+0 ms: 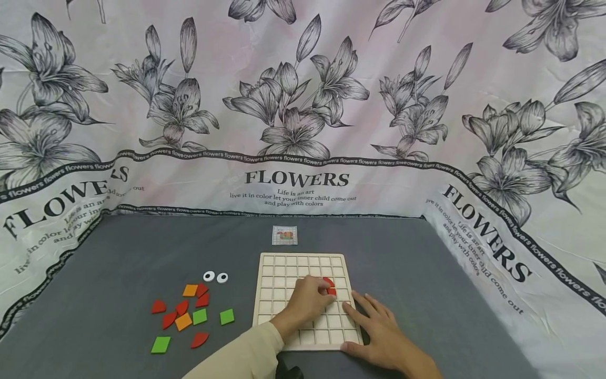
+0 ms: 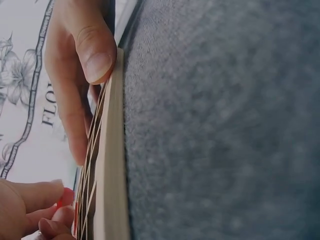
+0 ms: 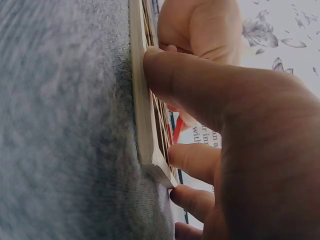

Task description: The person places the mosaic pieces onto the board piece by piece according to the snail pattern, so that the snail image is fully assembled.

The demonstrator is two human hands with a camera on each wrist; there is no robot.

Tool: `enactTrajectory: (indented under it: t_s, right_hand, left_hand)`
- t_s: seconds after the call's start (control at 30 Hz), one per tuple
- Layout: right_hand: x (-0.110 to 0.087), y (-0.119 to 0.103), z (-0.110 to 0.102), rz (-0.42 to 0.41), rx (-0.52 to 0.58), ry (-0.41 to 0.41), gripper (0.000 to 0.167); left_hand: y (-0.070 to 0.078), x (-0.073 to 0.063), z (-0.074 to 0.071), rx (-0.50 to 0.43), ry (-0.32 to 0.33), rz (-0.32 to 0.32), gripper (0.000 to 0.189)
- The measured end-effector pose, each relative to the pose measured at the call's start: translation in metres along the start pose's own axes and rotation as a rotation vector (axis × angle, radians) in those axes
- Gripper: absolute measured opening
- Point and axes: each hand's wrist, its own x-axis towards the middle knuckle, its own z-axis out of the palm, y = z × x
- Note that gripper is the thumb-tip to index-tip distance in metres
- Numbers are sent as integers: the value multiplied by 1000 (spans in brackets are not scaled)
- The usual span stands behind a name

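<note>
A pale wooden grid board (image 1: 273, 307) lies on the grey cloth. Over its right half, my left hand (image 1: 310, 300) pinches a small red piece (image 2: 66, 196) between thumb and fingertips. Just below that piece, another red piece (image 1: 332, 291) sits in the grid. My right hand (image 1: 381, 329) rests at the board's right edge, fingers spread. In the right wrist view its thumb (image 3: 180, 75) presses on the near rim, while the other fingertips touch the side edge.
Left of the board lie several loose pieces: red quarter-rounds (image 1: 200, 340), orange squares (image 1: 183, 321) and green squares (image 1: 227, 316). Two white eye discs (image 1: 209, 276) lie above them. A small picture card (image 1: 284, 235) is behind the board. Flower-printed fabric (image 1: 298, 195) hangs around the table.
</note>
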Motion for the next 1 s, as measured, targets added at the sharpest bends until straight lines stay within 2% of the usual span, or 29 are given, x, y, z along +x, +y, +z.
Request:
enactTrajectory:
  t_s: [0.07,0.27,0.43,0.77,1.0]
  right_hand:
    - [0,0,0,1,0,-4,79]
    - [1,0,1,17,6,-21,80]
    - [1,0,1,14,0,-18,79]
    - [0,2,2,16,18,-26,76]
    - [0,2,1,20,29,-32,75]
  left_hand:
    - [0,1,0,40,2,12,3]
    - [0,5,0,101,11,11,11]
    - [1,6,1,92,14,-14,4]
    - [-2,0,-2,33,41,-55,21]
    - [-2,0,-2,45,46,-33,16]
